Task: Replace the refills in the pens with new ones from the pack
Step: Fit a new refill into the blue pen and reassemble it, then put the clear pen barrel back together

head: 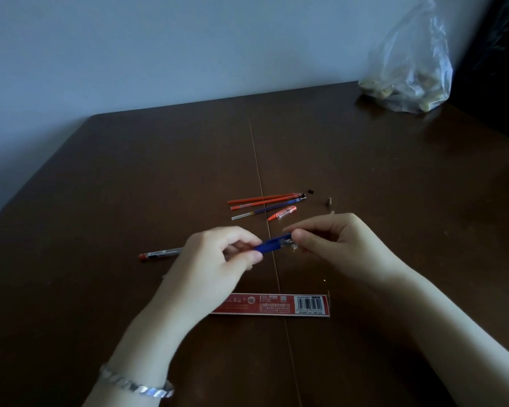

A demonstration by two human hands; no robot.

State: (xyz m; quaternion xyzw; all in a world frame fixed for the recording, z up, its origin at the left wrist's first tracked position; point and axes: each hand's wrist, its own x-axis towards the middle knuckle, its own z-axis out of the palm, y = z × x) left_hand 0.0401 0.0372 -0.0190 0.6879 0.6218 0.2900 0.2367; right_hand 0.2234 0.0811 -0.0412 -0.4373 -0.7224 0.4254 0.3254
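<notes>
I hold the blue pen above the brown counter between both hands: my left hand has its grip clamped on the blue sleeve, my right hand pinches the clear tip end. Loose refills lie just beyond, the red pack near me, and a clear pen barrel at left.

I see both hands raised just above the brown table. My left hand pinches the blue grip of a pen; my right hand pinches its clear front end. Refills lie loose beyond, beside a red cap. A clear barrel rests left. The red pack lies nearest me. Plastic bag at far right corner.
</notes>
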